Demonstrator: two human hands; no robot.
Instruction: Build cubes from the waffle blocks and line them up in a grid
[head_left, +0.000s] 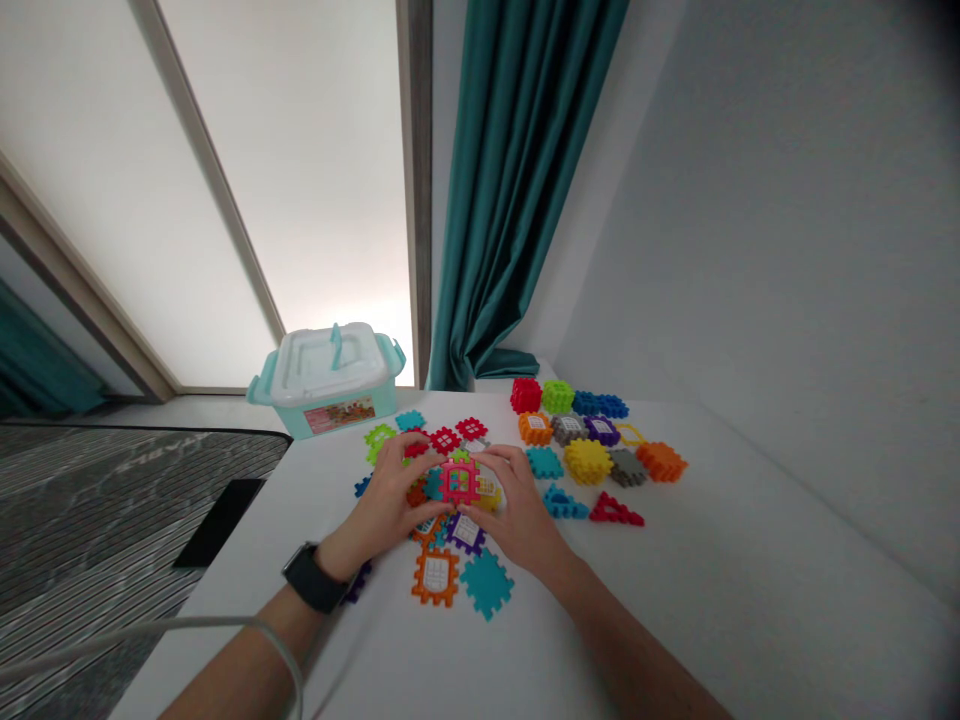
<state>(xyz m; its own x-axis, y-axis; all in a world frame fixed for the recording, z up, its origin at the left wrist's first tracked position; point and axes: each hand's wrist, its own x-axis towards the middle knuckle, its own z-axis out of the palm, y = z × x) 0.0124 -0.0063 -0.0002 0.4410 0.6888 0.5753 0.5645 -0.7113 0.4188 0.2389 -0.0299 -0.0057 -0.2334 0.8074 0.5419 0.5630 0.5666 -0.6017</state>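
My left hand [388, 498] at nine o'clock, right hand [519, 512] at three — equally near, fingers half-curled — pinch a square pink-red plastic window block [460, 482].

I can see room for a hand over the bare table [450, 670] between the forearms [622, 640], a cable [180, 623] at left aside, and right of the stacks [588, 461] up to the wall [810, 300]. Loose pieces [487, 582] crowd the middle; the box [334, 385] blocks the far left.
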